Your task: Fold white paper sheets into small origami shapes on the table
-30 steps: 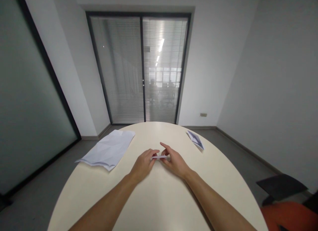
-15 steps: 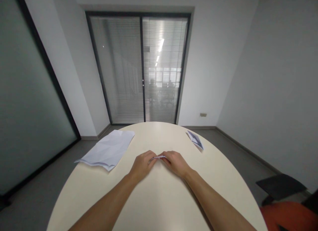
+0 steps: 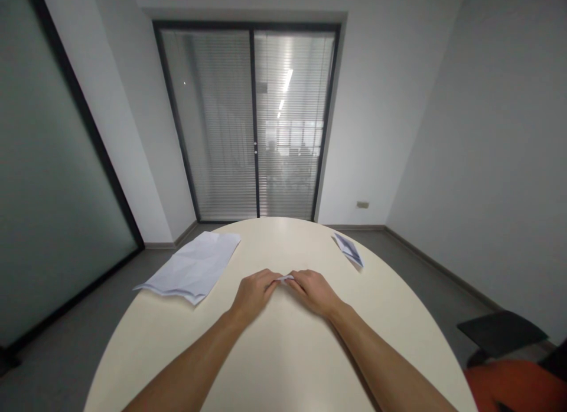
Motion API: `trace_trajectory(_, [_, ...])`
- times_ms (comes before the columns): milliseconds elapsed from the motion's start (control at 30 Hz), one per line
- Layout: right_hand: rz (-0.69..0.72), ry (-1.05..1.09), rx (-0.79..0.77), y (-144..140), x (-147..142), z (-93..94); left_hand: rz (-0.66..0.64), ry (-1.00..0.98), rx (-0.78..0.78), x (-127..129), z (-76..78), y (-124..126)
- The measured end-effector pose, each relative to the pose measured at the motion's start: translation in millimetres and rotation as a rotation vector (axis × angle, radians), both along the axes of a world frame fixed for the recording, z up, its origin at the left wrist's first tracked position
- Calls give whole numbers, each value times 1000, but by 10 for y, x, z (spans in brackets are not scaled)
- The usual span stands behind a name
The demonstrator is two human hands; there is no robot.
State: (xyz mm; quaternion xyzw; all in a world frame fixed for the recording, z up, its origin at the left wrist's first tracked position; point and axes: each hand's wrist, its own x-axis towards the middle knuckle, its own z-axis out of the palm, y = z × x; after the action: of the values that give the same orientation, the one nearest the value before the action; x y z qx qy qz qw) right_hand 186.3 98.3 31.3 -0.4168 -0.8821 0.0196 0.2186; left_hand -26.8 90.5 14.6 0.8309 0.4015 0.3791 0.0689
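Fingers point(image 3: 271, 280) of both hands: curled shut, tips meeting on a small folded paper point(image 3: 284, 277), which was nearly hidden between them at mid-table. A second before, the right forefinger had stood raised and more of the strip showed; it had since come down and closed, so the pressing looked further along. Left hand point(image 3: 253, 294), right hand point(image 3: 315, 291): both low on the table point(image 3: 283, 353). Farther left: crumpled sheets point(image 3: 192, 269). Farther right: a folded piece point(image 3: 349, 249).
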Motion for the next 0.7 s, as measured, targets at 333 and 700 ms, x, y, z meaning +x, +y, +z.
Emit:
trace_trajectory(333, [33, 116, 118, -30, -12, 18, 22, 5, 67, 34, 78, -67])
trace_trajectory(700, [203, 192, 300, -23, -25, 53, 34, -49, 224, 31, 57, -52])
